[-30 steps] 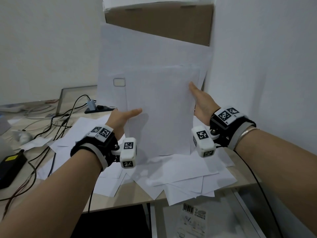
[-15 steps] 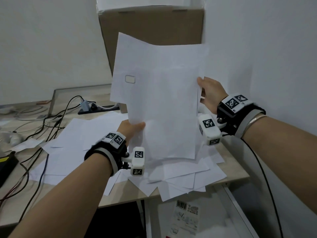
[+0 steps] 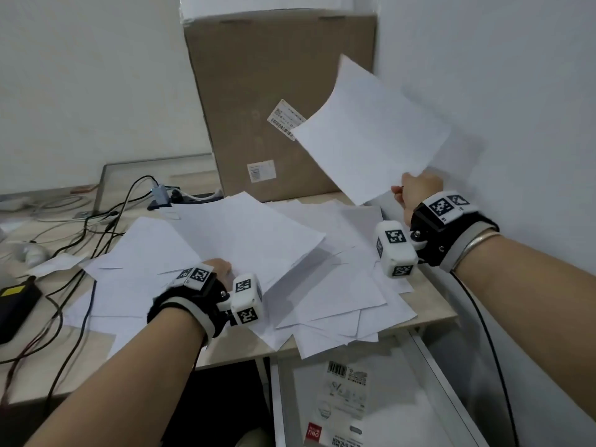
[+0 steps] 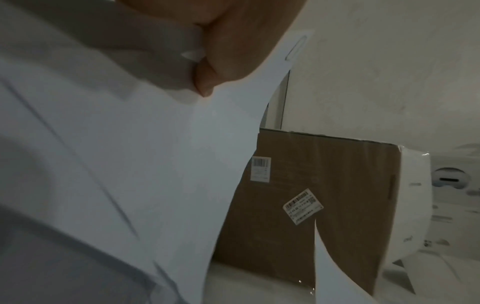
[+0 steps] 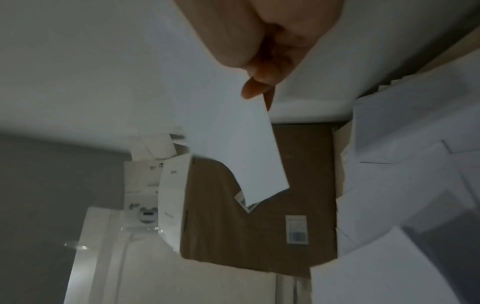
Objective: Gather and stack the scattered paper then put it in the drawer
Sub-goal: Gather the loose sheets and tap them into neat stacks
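Several white sheets (image 3: 325,282) lie scattered over the desk's right half, some hanging past its front edge. My left hand (image 3: 216,269) grips a bundle of sheets (image 3: 245,233) at its near edge, holding it low and nearly flat over the pile; the left wrist view shows the fingers (image 4: 207,80) curled on the bundle (image 4: 116,164). My right hand (image 3: 416,191) is raised near the right wall and pinches the corner of a separate sheet (image 3: 371,140) that stands up in the air, seen also as paper (image 5: 233,144) in the right wrist view. The open drawer (image 3: 429,356) is below the desk edge.
A large cardboard box (image 3: 277,91) stands at the back against the wall. Black cables (image 3: 80,240) and a power strip (image 3: 180,198) cover the desk's left side, with a black device (image 3: 16,301) at the far left. The drawer holds a packaged item (image 3: 345,401).
The sheets held upright between both hands have split: my left hand dropped its bundle down flat over the desk pile, while my right hand swung one sheet up to the right.
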